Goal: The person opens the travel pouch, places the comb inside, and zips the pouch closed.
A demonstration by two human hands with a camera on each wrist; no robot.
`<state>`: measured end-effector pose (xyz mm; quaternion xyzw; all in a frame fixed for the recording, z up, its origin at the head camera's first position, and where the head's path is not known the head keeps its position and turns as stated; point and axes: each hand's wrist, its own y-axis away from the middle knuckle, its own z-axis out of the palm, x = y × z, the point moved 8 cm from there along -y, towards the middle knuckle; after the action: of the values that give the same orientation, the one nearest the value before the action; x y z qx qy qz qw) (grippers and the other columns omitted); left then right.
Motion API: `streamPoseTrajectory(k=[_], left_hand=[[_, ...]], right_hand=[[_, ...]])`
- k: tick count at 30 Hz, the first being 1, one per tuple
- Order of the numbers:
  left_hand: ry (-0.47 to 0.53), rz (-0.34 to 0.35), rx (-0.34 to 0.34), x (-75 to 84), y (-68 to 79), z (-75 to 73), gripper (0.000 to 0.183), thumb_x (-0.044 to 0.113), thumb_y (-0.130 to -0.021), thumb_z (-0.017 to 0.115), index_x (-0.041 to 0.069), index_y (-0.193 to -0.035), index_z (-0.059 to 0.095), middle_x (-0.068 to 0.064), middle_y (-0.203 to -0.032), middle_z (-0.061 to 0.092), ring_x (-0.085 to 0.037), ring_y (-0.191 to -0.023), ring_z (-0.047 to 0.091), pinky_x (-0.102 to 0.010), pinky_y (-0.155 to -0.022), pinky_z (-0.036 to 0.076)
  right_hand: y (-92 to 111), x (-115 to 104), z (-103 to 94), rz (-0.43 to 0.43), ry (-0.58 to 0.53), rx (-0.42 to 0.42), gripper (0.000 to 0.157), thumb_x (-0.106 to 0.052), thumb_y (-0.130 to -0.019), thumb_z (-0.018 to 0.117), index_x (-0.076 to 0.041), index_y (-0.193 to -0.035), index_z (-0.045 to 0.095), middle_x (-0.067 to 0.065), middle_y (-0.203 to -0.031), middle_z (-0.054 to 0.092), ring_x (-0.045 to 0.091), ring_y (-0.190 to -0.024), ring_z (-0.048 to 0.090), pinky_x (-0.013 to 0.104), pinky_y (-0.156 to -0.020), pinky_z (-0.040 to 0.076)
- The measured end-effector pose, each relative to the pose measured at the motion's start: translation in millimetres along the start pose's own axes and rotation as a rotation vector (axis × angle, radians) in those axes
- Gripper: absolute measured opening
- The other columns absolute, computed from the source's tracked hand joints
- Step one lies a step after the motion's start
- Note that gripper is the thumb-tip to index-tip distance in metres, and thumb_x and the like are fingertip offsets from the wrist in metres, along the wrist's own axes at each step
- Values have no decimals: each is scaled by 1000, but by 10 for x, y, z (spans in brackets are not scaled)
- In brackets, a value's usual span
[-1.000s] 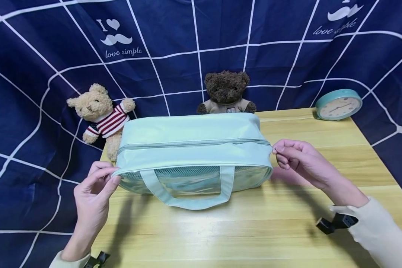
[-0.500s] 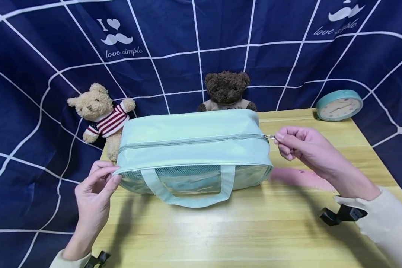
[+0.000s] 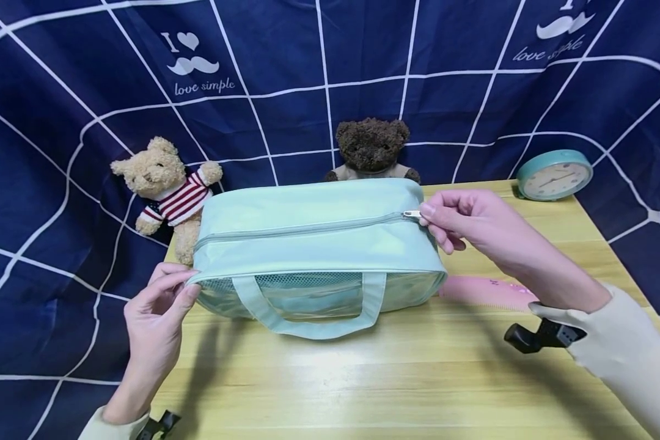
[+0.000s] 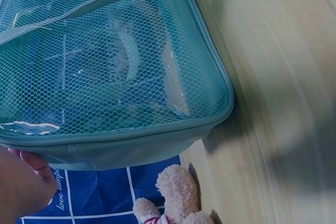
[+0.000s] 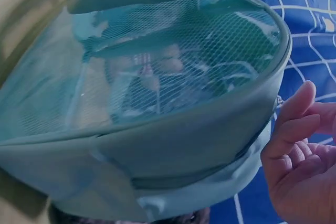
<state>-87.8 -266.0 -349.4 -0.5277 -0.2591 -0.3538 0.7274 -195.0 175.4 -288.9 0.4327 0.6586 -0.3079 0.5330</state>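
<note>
A pale mint toiletry bag (image 3: 308, 201) stands on the table, with clear and mesh sides and a strap handle (image 3: 319, 330) hanging at the front. Across its top runs a zipper (image 3: 297, 231). My right hand (image 3: 478, 226) pinches the metal zipper pull (image 3: 412, 214) near the right end. At the front left top corner, my left hand (image 3: 156, 311) pinches the bag's edge between thumb and fingers. The mesh side (image 4: 105, 72) fills much of the left wrist view. In the right wrist view, the pull is mostly hidden behind my fingers (image 5: 296, 124).
A pink comb (image 3: 484, 292) lies right of the bag, partly covered by my right arm. Behind sit a dark brown teddy bear (image 3: 373, 146) and a tan bear (image 3: 162, 183) in a striped sweater. A teal clock (image 3: 555, 175) stands at the back right of the wooden table (image 3: 319, 391).
My right hand has moved leftward and slightly back from the bag's right end, drawing the zipper pull along the top. My left hand keeps its place at the corner.
</note>
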Motion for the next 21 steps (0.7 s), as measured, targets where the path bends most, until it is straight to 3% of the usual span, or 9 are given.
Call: streamPoseTrajectory(k=[6,16,21], left_hand=[[-6,-6,3,1,0,2,17,-31,-91,63,-29,-108,66,-22,-109,66,-29,-104,58,-27,-86,51],[-9,0,-11,-1,2,1,17,-30,-92,64,-29,-109,66,-22,-109,67,-29,-104,57,-26,-85,52],[0,4,-19,-13,-3,19,17,-29,-91,66,-28,-109,67,-22,-109,67,-29,-105,57,-27,-87,53]], right_hand=[[-103,-207,171,-6,18,-45,30,-21,-114,62,6,-101,66,12,-71,63,19,-56,56,31,-49,40],[-239,-399,476,75,87,-102,28,-25,-114,62,2,-105,68,10,-76,66,17,-55,55,26,-47,44],[-261,-473,608,98,96,-138,26,-19,-115,58,4,-109,67,12,-78,66,17,-58,57,25,-50,47]])
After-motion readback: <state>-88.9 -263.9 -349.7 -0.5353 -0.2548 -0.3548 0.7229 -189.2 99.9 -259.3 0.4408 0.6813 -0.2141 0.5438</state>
